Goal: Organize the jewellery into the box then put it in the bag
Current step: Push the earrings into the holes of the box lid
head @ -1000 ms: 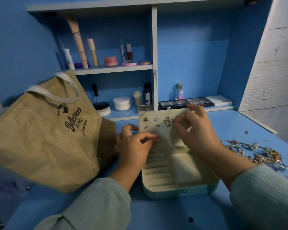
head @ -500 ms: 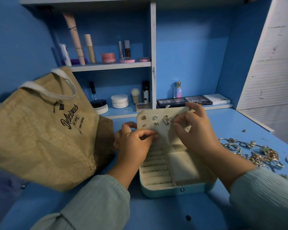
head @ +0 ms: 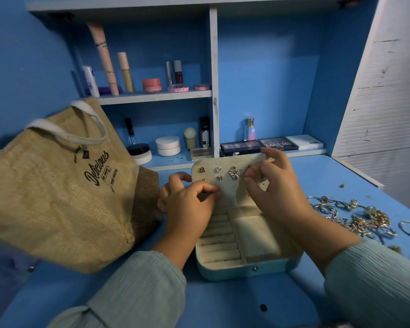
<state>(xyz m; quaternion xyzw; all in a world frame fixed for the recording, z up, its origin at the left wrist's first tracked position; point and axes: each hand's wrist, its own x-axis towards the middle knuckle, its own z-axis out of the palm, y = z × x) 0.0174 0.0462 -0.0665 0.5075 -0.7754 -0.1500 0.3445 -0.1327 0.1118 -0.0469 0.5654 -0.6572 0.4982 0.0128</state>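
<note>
Jute bag flanks the box; both hands pinch its earring panel.

A single head-worn wide-angle view looks forward and down from close above the open pale-teal jewellery box with cream lining, which sits low in the centre. It faces the blue shelf unit behind the box, with the sleeved forearms entering from the bottom edge. No second view shares the scene.

bag tan, dark print; box pale teal, cream lining; desk blue
</note>
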